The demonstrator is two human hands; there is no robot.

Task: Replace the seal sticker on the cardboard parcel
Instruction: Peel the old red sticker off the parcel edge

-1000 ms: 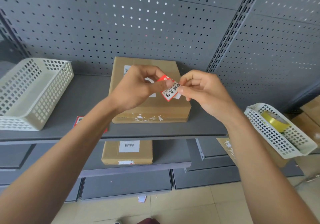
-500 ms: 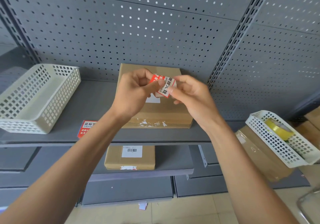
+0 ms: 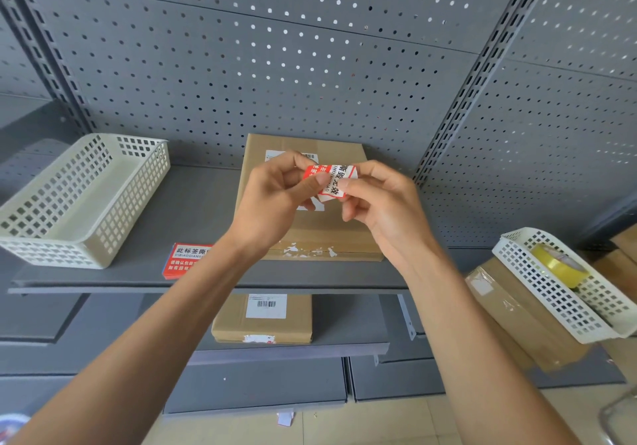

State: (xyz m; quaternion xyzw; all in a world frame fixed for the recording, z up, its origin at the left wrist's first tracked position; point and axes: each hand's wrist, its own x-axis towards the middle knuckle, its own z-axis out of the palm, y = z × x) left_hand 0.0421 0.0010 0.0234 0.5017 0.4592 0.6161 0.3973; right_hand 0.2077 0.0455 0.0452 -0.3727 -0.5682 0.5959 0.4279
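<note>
So there's a grey metal shelf (image 3: 193, 210) with a flat brown cardboard parcel (image 3: 310, 234) lying on it, and above that the left hand (image 3: 272, 203) and right hand (image 3: 382, 203) both pinch a small red-and-white seal sticker (image 3: 336, 181) in their grip.

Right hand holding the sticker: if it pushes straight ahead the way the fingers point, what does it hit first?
Probably the left hand, which pinches the same sticker opposite the right hand. Past that, the cardboard parcel on the shelf; depth is unclear.
</note>
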